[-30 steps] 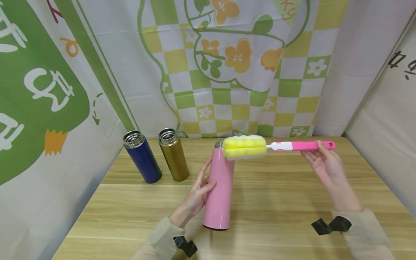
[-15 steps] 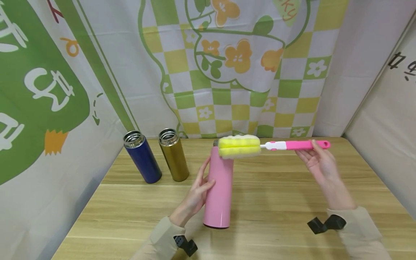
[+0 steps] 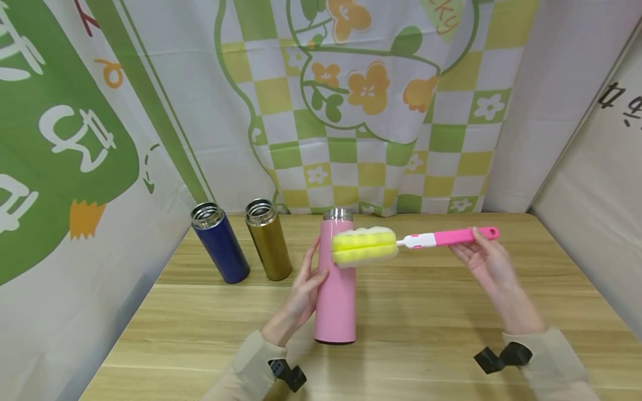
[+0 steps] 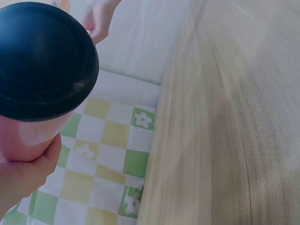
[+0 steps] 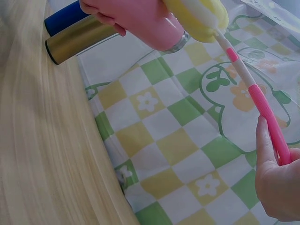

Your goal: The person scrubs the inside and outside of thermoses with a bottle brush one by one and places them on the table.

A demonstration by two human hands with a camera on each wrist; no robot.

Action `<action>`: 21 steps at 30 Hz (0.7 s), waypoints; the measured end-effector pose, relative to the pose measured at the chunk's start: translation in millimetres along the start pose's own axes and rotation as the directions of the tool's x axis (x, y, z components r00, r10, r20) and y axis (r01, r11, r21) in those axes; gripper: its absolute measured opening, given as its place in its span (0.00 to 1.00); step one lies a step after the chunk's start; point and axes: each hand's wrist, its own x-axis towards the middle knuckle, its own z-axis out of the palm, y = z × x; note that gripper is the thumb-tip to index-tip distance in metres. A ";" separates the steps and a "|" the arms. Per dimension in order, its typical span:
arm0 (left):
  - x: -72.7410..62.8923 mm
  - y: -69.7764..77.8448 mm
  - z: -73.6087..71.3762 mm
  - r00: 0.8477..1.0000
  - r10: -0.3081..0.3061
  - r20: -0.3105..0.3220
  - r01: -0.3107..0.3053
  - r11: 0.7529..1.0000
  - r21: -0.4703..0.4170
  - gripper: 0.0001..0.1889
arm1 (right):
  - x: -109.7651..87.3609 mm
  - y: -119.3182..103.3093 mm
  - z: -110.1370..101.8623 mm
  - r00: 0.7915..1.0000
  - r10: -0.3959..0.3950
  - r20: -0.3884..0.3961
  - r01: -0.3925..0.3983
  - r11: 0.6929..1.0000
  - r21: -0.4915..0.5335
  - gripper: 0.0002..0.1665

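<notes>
My left hand (image 3: 300, 298) grips a pink thermos bottle (image 3: 335, 312) around its side, its steel neck at the top. The left wrist view looks at its black base (image 4: 44, 61), held off the table. In my right hand (image 3: 494, 274) is a bottle brush with a pink and white handle (image 3: 451, 238), pinched near its end. Its yellow and white sponge head (image 3: 363, 247) points left and overlaps the upper part of the bottle in the head view. Whether sponge and bottle touch, I cannot tell.
A blue bottle (image 3: 220, 245) and a gold bottle (image 3: 271, 245) stand uncapped at the left on the wooden table (image 3: 426, 345). A checked, flowered cloth (image 3: 361, 111) hangs behind the table's back edge, with printed cloth at both sides.
The brush has moved left and down, from over the bottle's neck to across its upper body. The pink bottle stands more upright, its neck now showing. Both hands keep their hold.
</notes>
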 end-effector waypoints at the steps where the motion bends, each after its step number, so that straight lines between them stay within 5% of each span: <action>1: 0.4 -0.1 -0.1 1.000 0.003 -0.001 -0.003 1.000 -0.002 0.32 | -0.8 0.6 -0.1 1.000 0.002 0.002 -0.002 1.000 -0.013 0.09; 21: 4.9 6.9 0.8 0.997 0.047 -0.056 -0.049 0.998 -0.030 0.33 | -11.8 8.8 -4.8 0.996 0.076 0.036 -0.071 0.990 -0.121 0.12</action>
